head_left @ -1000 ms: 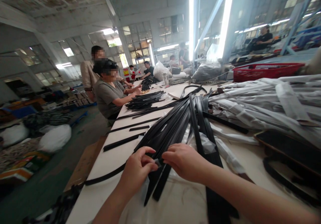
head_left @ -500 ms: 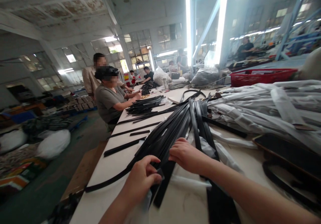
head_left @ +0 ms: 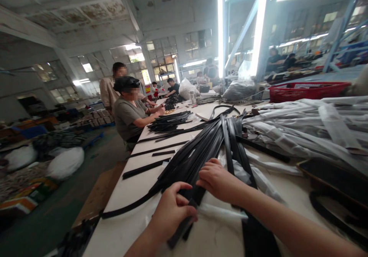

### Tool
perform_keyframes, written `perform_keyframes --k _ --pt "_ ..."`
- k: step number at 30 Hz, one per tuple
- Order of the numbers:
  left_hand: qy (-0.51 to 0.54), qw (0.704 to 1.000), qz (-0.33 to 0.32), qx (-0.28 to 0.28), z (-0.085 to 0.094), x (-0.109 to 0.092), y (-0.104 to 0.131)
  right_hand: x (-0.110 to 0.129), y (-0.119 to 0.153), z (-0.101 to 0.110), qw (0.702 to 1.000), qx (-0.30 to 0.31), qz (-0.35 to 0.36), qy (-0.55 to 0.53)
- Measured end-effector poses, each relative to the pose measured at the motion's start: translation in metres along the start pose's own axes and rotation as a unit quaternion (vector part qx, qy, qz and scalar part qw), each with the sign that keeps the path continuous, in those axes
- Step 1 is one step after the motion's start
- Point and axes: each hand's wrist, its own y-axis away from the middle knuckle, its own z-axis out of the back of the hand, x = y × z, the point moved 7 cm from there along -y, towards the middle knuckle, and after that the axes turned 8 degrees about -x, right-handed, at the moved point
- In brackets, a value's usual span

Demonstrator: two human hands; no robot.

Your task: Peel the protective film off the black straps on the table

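Note:
A thick bundle of long black straps (head_left: 195,149), like belt strips, fans out toward me across the table. My left hand (head_left: 172,209) is closed around one black strap (head_left: 181,226) near its end, thumb and fingers pinching it. A bit further along and to the right, my right hand (head_left: 214,180) has its fingers curled down on a strap of the bundle; its fingertips are partly hidden. Thin clear plastic film (head_left: 221,211) lies just below my right hand.
White-wrapped strips (head_left: 293,122) are heaped at right, before a red basket (head_left: 307,91). Short black strips (head_left: 169,121) lie in a pile further up the pale table (head_left: 129,207). At the table's left side a co-worker (head_left: 129,115) sits, with another person standing behind.
My left hand has moved a little to the right, and a strap end now shows beneath its fingers. My right hand stays nearly in place; the view has shifted slightly.

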Motion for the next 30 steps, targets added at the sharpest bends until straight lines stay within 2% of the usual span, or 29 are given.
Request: perform_keyframes --k 4,6,10,13,15,17,19,21,23,25,28,30 --pt "0.103 0.992 -0.004 0.071 -0.017 0.001 0.003 0.032 0.005 0.002 0.997 0.004 0.055 -0.045" --pt "0.117 0.990 -0.008 0.080 -0.020 0.001 0.004 0.025 0.004 0.005 0.999 -0.006 0.042 -0.033" --pt "0.096 0.993 0.005 0.063 -0.020 0.010 0.002 -0.004 -0.002 0.010 0.999 -0.034 -0.011 0.018" --pt "0.105 0.993 0.008 0.053 -0.022 0.015 0.000 0.008 -0.001 0.006 0.999 -0.042 0.009 0.004" --pt "0.128 0.990 -0.004 0.063 -0.024 0.014 0.000 0.024 0.003 0.001 0.998 -0.038 0.037 -0.016" --pt "0.146 0.986 -0.017 0.075 -0.025 0.011 0.001 0.030 0.004 -0.001 0.998 -0.031 0.053 -0.026" --pt "0.136 0.988 -0.019 0.068 -0.023 0.010 0.002 0.017 0.002 0.003 0.998 -0.040 0.036 -0.014" --pt "0.118 0.992 -0.011 0.044 -0.020 0.011 0.002 -0.005 -0.001 0.012 0.997 -0.070 -0.006 0.017" --pt "0.115 0.993 -0.001 0.038 -0.019 0.013 0.002 -0.016 -0.004 0.020 0.994 -0.098 -0.030 0.042" --pt "0.116 0.992 0.001 0.048 -0.022 0.013 0.001 -0.008 -0.003 0.021 0.993 -0.108 -0.018 0.038" --pt "0.119 0.991 -0.005 0.068 -0.026 0.013 0.000 0.022 0.001 0.014 0.995 -0.087 0.041 0.000" --pt "0.124 0.990 -0.012 0.068 -0.026 0.012 0.000 0.029 0.002 0.011 0.996 -0.074 0.057 -0.010"
